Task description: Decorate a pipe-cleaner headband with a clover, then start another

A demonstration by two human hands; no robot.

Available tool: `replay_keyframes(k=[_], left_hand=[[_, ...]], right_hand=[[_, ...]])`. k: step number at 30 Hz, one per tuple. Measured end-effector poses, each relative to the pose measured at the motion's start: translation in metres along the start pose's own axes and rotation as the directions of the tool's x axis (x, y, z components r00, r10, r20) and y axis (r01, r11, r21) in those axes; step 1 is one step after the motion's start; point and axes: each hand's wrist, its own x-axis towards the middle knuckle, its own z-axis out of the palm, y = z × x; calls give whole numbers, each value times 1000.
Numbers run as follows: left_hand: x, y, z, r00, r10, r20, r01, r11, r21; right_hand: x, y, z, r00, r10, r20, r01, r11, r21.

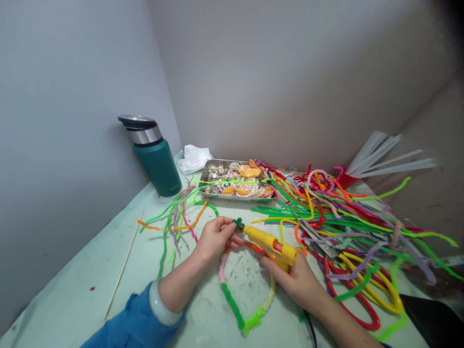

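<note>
The left hand pinches a small dark green pipe-cleaner piece between thumb and fingertips, holding it just above the top of a multicoloured pipe-cleaner loop that lies flat on the pale green surface. The right hand is closed around the grip of a yellow glue gun, whose nozzle touches, or nearly touches, the green piece.

To do this well, the nozzle should meet the green piece only at the joint, well clear of the left fingertips, since hot glue would likely burn them. A small bead seems enough; more would probably string or drip onto the loop. Keeping the left wrist resting on the surface would steady the pinch.

Behind the hands stand a metal tray of seashells and a teal flask; a heap of loose pipe cleaners spreads to the right, with scissors lying among them.
</note>
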Motion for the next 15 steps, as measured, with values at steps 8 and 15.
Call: replay_keyframes(k=[8,15], left_hand=[[1,-2,0,1000,3,-3,-3,1000,-6],[0,0,0,1000,-2,-1,2,1000,-4]], right_hand=[[2,-2,0,1000,-1,-6,1,1000,6],[1,-3,0,1000,6,-6,-6,1000,-23]])
